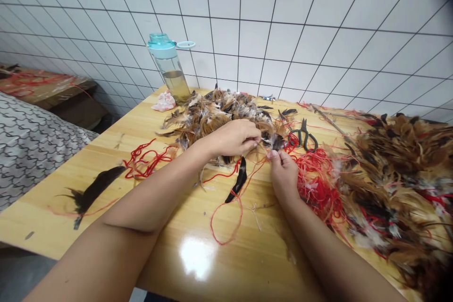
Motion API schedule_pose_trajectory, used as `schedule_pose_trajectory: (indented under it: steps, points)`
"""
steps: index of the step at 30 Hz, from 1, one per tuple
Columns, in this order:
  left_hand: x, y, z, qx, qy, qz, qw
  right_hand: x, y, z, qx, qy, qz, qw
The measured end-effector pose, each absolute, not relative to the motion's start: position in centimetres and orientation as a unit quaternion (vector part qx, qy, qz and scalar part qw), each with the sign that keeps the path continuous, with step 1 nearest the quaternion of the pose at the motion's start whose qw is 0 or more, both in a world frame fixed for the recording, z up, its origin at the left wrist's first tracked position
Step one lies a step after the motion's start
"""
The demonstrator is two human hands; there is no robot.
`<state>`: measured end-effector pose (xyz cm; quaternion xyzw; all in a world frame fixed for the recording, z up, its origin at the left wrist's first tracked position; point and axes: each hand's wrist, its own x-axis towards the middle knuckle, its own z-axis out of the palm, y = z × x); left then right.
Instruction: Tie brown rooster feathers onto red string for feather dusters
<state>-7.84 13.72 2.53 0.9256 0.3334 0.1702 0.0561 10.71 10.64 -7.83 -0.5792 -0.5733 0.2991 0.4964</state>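
Left hand [235, 138] fingers pinched on small feathers at near edge of loose brown feather pile [212, 115]. Right hand [283, 172] just beside, fingertips closed on thin red thread [230, 226]. Black-handled scissors [304, 137] right of pile, clear blue-lidded bottle [170, 68] behind it.

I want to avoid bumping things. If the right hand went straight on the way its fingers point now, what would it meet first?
The right hand points away from the person, up the table. Most likely it would first meet the feather pile right at its fingertips, then perhaps the scissors slightly to the right; depth is unclear.
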Motion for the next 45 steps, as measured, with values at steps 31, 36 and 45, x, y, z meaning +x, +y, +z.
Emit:
schedule_pose_trajectory:
  steps: [31,36,45]
  points:
    - [-7.0,13.8,1.0,0.823,0.447,0.35,0.01,10.3,10.5,-7.4,-0.494,-0.583,0.382,0.519]
    - [-6.3,13.8,0.5,0.811,0.453,0.205,0.308,10.2,10.7,-7.6,-0.485,-0.542,0.408,0.552]
    - [-3.9,13.3,-2.2,0.684,0.431,0.348,0.475,10.4,10.5,-7.4,-0.49,-0.583,0.366,0.535]
